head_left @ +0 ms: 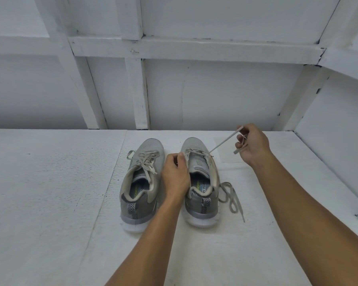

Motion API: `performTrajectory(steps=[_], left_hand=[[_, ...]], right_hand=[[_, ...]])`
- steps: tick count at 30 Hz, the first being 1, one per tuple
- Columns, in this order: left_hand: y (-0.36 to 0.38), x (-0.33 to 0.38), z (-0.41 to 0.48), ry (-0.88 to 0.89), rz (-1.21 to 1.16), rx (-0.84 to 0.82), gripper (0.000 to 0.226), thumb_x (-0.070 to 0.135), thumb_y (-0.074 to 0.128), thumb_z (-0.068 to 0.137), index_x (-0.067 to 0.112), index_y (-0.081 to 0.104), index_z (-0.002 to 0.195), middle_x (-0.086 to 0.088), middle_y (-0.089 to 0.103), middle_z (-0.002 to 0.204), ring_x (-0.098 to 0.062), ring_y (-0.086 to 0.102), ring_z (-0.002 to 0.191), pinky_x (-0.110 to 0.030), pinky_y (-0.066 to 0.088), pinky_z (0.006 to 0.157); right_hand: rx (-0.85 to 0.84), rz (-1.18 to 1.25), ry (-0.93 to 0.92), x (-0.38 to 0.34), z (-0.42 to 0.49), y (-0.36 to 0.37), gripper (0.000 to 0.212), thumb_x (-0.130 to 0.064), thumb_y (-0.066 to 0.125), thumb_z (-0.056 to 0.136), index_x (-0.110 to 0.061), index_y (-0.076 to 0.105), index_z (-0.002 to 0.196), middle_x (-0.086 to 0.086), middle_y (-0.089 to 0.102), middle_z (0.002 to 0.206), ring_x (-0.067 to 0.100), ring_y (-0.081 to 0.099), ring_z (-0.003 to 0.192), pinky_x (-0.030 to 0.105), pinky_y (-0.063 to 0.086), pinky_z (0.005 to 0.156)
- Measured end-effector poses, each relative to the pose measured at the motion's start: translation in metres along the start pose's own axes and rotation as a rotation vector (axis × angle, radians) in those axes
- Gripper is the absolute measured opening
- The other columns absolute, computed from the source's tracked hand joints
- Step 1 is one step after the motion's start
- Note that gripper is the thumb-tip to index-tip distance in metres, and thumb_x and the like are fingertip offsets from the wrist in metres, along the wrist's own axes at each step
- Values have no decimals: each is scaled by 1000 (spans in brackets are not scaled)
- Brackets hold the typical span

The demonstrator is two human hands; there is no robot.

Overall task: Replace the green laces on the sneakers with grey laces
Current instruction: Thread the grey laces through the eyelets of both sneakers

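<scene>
Two sneakers side by side, toes toward back wall (pixel 215 96): left sneaker (pixel 141 182) laced grey; right sneaker (pixel 201 182) part laced. White surface (pixel 50 182): most room left and toward viewer; side wall (pixel 339 131) closes right edge. Grip: left hand (pixel 175 174) pinches lace at right sneaker's eyelets; right hand (pixel 252 143) fingers curled round grey lace (pixel 225 140), strand taut up-right. One loose lace tail (pixel 232 197) looped just beside right sneaker.
</scene>
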State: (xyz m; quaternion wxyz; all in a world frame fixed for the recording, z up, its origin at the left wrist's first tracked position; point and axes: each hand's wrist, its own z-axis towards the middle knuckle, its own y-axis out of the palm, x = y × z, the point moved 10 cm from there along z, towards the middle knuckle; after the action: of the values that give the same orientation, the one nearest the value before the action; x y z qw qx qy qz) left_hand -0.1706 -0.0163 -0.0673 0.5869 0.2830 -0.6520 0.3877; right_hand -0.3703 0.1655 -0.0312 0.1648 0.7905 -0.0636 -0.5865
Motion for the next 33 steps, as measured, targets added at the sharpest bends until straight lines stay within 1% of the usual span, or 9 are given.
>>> performTrajectory(steps=[4,8,12,17,22,26,28,31,33], left_hand=[[12,29,12,80,201,-114,24,19,43,95,20,63,108,1,66,107,-17,60,92,-30,47,82],[81,56,37,292,741,-485,42,10,44,90,20,61,127,-2,59,132,-25,53,122,-38,43,104],[131,63,30,461,1055,-739,42,13,42,96,28,56,133,0,56,135,-24,50,123,-35,42,102],[146,56,29,478,1275,-900,36,16,48,93,28,64,124,3,58,132,-22,54,117,-35,46,95],[147,62,31,526,1288,-880,32,13,58,92,24,65,122,2,59,125,-20,55,108,-29,44,80],[140,58,39,392,1170,-903,31,15,51,94,12,65,121,-8,65,123,-26,61,106,-33,51,88],[129,60,48,299,1048,-882,30,15,51,94,5,64,120,-11,64,122,-29,60,110,-32,48,84],[124,72,57,332,854,-874,22,10,45,93,2,65,91,-12,61,105,-28,55,100,-36,44,86],[117,75,61,237,679,-851,18,9,46,91,7,59,78,-7,59,93,-23,51,90,-34,42,78]], right_hand=[[-52,-135,-94,-8,-5,5,8,-10,52,83,-16,56,81,-4,56,75,10,52,64,25,33,53],[-82,-120,-133,-11,-14,7,20,-6,45,86,-14,62,80,0,52,74,13,51,62,27,40,57],[-124,-89,-125,-4,-26,11,24,-3,41,86,-9,61,74,3,50,69,14,51,59,31,46,62],[-100,-225,-228,-1,-44,4,27,0,39,82,-11,60,70,3,53,64,16,53,65,33,45,66],[-80,-207,-214,11,-48,-3,30,5,34,79,-11,59,72,3,53,66,17,52,65,29,42,61],[-57,-230,-224,20,-49,-6,35,11,33,82,-11,60,78,6,56,79,18,55,73,32,49,67],[-59,-233,-223,25,-50,-3,36,13,33,84,-10,60,83,7,57,84,18,56,77,32,52,72],[-76,-191,-216,28,-50,2,35,14,32,85,-9,59,85,8,58,86,20,57,80,33,53,78],[-88,-151,-212,27,-50,5,34,13,32,84,-9,58,86,8,59,86,21,58,83,36,53,83]])
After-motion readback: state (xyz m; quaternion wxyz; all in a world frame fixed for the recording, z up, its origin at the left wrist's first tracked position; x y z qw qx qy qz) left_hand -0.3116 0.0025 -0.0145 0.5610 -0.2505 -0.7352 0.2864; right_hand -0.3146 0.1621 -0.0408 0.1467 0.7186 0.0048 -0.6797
